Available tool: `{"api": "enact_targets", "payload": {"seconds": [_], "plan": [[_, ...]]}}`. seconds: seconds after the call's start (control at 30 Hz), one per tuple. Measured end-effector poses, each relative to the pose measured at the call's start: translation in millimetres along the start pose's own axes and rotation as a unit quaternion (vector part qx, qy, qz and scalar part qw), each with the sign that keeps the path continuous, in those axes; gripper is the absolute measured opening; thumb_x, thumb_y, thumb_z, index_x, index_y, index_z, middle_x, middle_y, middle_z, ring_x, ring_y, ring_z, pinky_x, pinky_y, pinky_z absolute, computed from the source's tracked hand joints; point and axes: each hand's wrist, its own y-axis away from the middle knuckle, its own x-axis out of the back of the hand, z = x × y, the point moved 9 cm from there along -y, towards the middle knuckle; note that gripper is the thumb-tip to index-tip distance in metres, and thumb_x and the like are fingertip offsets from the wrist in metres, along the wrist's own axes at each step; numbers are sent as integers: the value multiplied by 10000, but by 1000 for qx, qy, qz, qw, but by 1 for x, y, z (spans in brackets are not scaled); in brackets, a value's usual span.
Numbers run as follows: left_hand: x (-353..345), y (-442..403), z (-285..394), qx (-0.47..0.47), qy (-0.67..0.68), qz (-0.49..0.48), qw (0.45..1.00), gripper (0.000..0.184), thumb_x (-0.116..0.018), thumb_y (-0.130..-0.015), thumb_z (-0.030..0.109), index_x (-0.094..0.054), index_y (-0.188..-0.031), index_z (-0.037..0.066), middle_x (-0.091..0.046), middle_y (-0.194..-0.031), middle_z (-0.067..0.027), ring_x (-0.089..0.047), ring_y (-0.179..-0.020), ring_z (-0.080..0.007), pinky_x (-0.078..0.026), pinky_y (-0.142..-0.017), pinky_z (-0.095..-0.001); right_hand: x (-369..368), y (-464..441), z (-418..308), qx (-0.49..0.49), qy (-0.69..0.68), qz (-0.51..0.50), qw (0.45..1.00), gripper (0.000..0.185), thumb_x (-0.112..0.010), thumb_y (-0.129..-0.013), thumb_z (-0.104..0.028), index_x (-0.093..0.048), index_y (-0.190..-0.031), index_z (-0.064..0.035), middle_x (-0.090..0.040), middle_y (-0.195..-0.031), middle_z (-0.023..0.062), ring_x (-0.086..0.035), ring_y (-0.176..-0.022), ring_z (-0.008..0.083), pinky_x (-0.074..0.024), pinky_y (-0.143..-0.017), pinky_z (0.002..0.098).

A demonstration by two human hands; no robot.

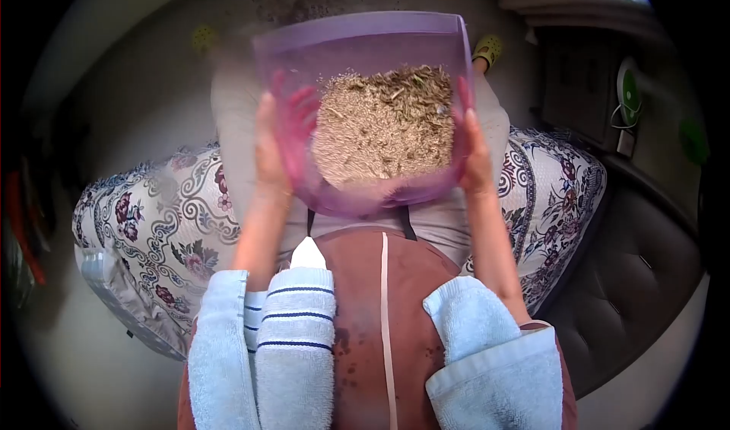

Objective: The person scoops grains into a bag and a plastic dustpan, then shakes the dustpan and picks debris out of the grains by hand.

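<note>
A translucent purple plastic bin [361, 25] is held up over my lap, its open top facing me. Inside lies a layer of pale grain-like bits [372, 137], with darker husks or stems gathered toward the upper right. My left hand [277, 137] grips the bin's left side, and its fingers show pink through the plastic. On the opposite wall, my right hand [475, 152] is closed on the side, with fingers partly hidden behind it. The left hand and the bin's left edge are blurred by motion.
Below me is a seat with a floral cover [182, 232]. A dark tufted leather cushion [639, 278] lies at the right. A light blue towel [498, 354] hangs over my chest. A green and white device [628, 92] stands at the upper right. Yellow clogs [488, 48] are on my feet.
</note>
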Motion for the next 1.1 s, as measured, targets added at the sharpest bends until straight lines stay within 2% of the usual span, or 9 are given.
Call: {"api": "enact_targets", "payload": {"seconds": [0.13,0.27,0.43,0.53,0.6,0.73,1.0,1.03,1.1], "plan": [[23,-24,24,64,13,-34,997,589,-437,-952,499,-394,-1401,121,-509,-1276,-162,-522,-1160,-289,-436,-1004,-403,-45,18,13,58,78,47,994,626,-372,-997,-420,-177,-1534,-163,-294,-1518,122,-320,-1377,265,-279,-1122,377],[-28,-1,7,-25,-34,8,999,627,-417,-972,461,-342,-1426,36,-463,-1364,-135,-463,-1230,-214,-376,-1050,-381,20,-11,14,-40,-2,-8,999,631,-409,-969,-494,-195,-1525,-289,-489,-1288,148,-582,-1083,241,-504,-884,350],[-4,3,4,24,-17,28,999,565,-445,-960,467,-388,-1404,122,-534,-1233,-141,-518,-1170,-255,-425,-1004,-394,28,-5,32,-8,20,46,999,638,-425,-993,-418,-268,-1501,-63,-279,-1542,78,-195,-1428,211,-92,-1163,318],[25,-16,7,96,48,-24,994,556,-466,-944,474,-410,-1382,136,-536,-1216,-162,-545,-1141,-278,-457,-991,-391,-32,24,17,21,100,70,992,645,-378,-997,-446,-229,-1515,-93,-290,-1523,128,-249,-1409,254,-169,-1158,351],[9,-14,10,110,39,-21,993,572,-470,-937,479,-414,-1376,117,-536,-1233,-169,-551,-1140,-287,-475,-983,-387,-19,17,18,-32,71,65,995,645,-397,-985,-478,-230,-1522,-162,-428,-1386,145,-461,-1252,250,-385,-1035,354],[-30,8,-8,-46,-24,51,997,631,-442,-957,471,-384,-1398,24,-483,-1376,-120,-501,-1220,-218,-382,-1054,-370,29,-5,-3,-58,2,20,998,620,-410,-961,-490,-236,-1518,-279,-496,-1259,166,-632,-941,185,-543,-754,290],[30,-7,26,81,32,8,996,593,-438,-958,473,-379,-1407,91,-513,-1245,-176,-499,-1174,-288,-425,-1014,-392,-51,14,20,46,98,-14,994,635,-358,-1004,-426,-182,-1531,-117,-201,-1572,73,-161,-1446,223,-137,-1167,357],[28,-9,25,96,25,-15,995,603,-433,-959,472,-373,-1410,77,-478,-1316,-170,-493,-1197,-266,-404,-1041,-393,-40,11,24,14,109,34,993,651,-372,-990,-488,-202,-1531,-167,-306,-1496,125,-369,-1331,258,-323,-1087,363],[3,0,31,15,-107,49,993,606,-429,-963,461,-365,-1420,68,-437,-1375,-162,-443,-1258,-265,-341,-1088,-410,-19,4,22,-63,56,31,996,649,-385,-977,-509,-211,-1529,-216,-358,-1431,157,-482,-1201,256,-418,-988,357]]}}
